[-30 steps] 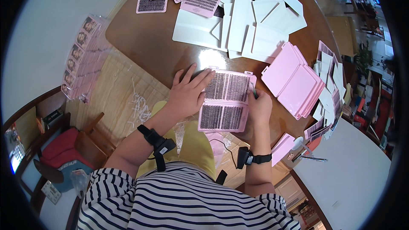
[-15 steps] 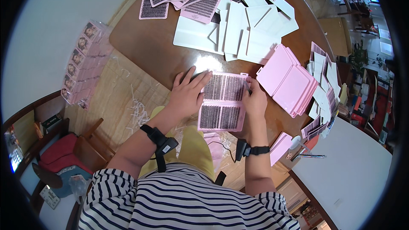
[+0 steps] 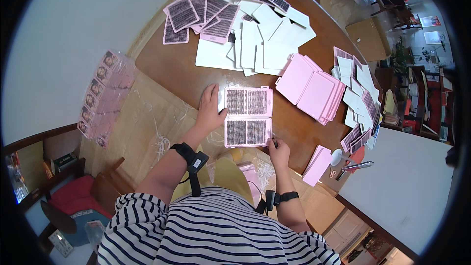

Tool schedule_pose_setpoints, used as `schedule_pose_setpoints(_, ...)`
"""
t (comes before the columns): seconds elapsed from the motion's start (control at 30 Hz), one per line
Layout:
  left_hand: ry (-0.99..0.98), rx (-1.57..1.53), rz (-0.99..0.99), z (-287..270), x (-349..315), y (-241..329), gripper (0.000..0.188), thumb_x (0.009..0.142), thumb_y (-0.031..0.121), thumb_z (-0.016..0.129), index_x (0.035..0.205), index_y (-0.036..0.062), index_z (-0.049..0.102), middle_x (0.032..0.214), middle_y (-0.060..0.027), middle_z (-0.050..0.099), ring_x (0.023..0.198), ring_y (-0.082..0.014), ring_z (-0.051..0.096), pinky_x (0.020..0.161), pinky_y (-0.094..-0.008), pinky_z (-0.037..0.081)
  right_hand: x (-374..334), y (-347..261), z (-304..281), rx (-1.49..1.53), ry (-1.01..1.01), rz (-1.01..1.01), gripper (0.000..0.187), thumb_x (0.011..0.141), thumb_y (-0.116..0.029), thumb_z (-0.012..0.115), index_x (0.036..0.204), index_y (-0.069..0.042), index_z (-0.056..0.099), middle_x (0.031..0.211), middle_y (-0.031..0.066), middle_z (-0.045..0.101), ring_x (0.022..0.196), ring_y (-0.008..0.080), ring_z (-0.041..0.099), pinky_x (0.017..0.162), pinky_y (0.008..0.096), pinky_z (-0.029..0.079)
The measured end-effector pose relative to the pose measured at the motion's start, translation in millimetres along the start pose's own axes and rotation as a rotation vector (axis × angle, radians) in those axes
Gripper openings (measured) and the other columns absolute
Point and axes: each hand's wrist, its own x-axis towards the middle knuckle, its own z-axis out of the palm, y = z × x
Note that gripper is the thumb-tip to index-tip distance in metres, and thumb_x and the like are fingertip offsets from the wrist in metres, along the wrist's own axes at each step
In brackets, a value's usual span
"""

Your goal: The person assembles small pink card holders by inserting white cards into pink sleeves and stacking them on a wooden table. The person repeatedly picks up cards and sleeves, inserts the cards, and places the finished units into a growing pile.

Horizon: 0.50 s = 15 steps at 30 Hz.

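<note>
A pink false-eyelash case lies unfolded flat at the table's near edge. Dark rows of lash clusters fill both its halves. Beside its upper left edge rests my left hand, fingers stretched out, thumb close to the case's rim. At the case's lower right corner is my right hand, its fingers closed in a pinch. Something small and dark shows at those fingertips, too small to name.
Pink cases lie stacked to the right. Lash cards and white cards spread over the far table, with more cards at the right edge. Pink pieces lie lower right. Packaged pink boxes stand at left.
My right hand has moved from the case's upper right edge down to its lower right corner. My left hand has slid left, off the case's top corner. The view has shifted.
</note>
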Motion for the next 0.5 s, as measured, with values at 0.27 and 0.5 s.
schedule_pose_setpoints(0.27, -0.436, -0.693, -0.819, 9, -19, 7, 0.061, 0.102, 0.046, 0.057, 0.142, -0.0006, 0.051, 0.136, -0.0150, 0.061, 0.123, -0.0312, 0.058, 0.106, -0.0466, 0.045, -28, 18, -67, 0.864, -0.307, 0.208, 0.022, 0.096, -0.009, 0.065, 0.111, 0.007, 0.071, 0.082, 0.0030, 0.069, 0.064, 0.0083, 0.060, 0.063, 0.0226, 0.049)
schedule_pose_setpoints(0.5, -1.038, -1.754, -0.753, -3, -64, 114, 0.075, 0.107, 0.058, 0.031, 0.158, 0.0029, 0.032, 0.149, -0.0143, 0.051, 0.135, -0.0250, 0.051, 0.114, -0.0415, 0.042, -78, 55, -100, 0.645, -0.308, 0.256, 0.019, 0.095, -0.019, 0.068, 0.086, -0.003, 0.073, 0.060, -0.0001, 0.058, 0.046, 0.0077, 0.042, 0.043, 0.0254, 0.027)
